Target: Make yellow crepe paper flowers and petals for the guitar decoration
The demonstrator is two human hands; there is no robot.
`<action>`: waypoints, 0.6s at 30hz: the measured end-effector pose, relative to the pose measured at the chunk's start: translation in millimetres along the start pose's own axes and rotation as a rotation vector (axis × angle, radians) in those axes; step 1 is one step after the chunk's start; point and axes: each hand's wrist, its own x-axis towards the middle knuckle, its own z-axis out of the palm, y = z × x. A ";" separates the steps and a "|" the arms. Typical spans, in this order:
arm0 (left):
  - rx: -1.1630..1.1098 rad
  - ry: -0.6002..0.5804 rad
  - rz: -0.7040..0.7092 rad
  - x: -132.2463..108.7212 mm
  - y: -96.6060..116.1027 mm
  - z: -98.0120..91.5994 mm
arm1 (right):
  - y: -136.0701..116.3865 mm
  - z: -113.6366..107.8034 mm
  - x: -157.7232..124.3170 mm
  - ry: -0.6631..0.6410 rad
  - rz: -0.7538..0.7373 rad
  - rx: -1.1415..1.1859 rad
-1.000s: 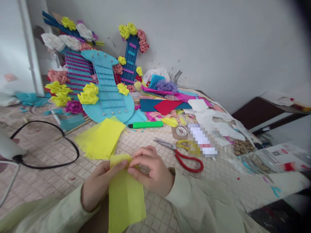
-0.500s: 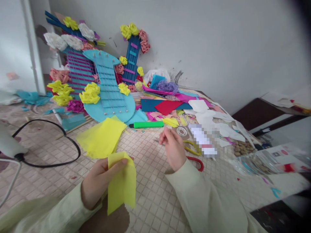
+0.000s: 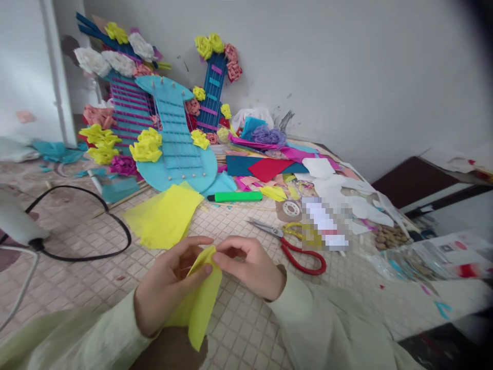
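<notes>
A folded piece of yellow crepe paper [image 3: 204,308] hangs between my hands, low in the head view. My left hand [image 3: 169,285] grips it from the left, thumb on the near face and fingers behind. Thumb and fingertips of my right hand [image 3: 252,267] pinch its top right corner. Beyond my left hand lies a fanned stack of yellow crepe paper [image 3: 164,213] on the tiled surface. Scissors with red handles [image 3: 304,259] rest just right of my right hand, their blades pointing left. A yellow-handled tool [image 3: 295,230] lies partly behind them.
Behind stand a light-blue paper-covered guitar shape [image 3: 179,139] and other decorated shapes with paper flowers. A green marker [image 3: 236,197] lies in front of paper scraps. At left a black cable [image 3: 127,236] loops from a white device [image 3: 19,218]. A white spool [image 3: 291,208] sits right of the marker.
My right hand has come down and left from above the scissors and now pinches the yellow paper's corner. The paper has turned in my left hand. The scissors are now uncovered.
</notes>
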 end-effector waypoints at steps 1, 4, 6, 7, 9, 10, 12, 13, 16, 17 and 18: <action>0.006 0.008 -0.006 0.3 -0.7 0.2 | 0.4 -0.6 1.0 0.005 0.008 0.026; 0.017 0.004 -0.060 0.5 -3.0 -0.1 | -0.2 -2.8 2.9 -0.020 0.049 0.084; 0.001 -0.033 -0.101 -0.7 -2.9 -0.5 | -1.1 -3.7 2.9 -0.036 0.068 0.103; -0.002 -0.047 -0.120 -1.5 -2.2 -0.5 | -1.5 -3.8 2.7 -0.035 0.072 0.109; 0.004 -0.047 -0.134 -3.2 0.3 -0.2 | -2.2 -3.7 2.2 -0.023 0.071 0.118; 0.014 -0.045 -0.135 -3.8 1.6 0.1 | -2.6 -3.5 2.1 -0.019 0.071 0.121; 0.040 -0.045 -0.135 -4.1 3.5 0.6 | -3.4 -3.3 2.0 -0.019 0.071 0.124; 0.055 -0.045 -0.133 -3.9 3.8 0.5 | -3.8 -3.3 2.1 -0.020 0.073 0.124; 0.081 -0.062 -0.127 -2.5 2.6 -0.8 | -4.7 -3.5 2.1 -0.023 0.085 0.126; 0.082 -0.080 -0.133 -2.2 2.0 -1.3 | -4.7 -3.6 2.0 -0.026 0.090 0.129; 0.081 -0.099 -0.148 -2.1 1.6 -1.8 | -4.7 -3.6 1.9 -0.032 0.096 0.131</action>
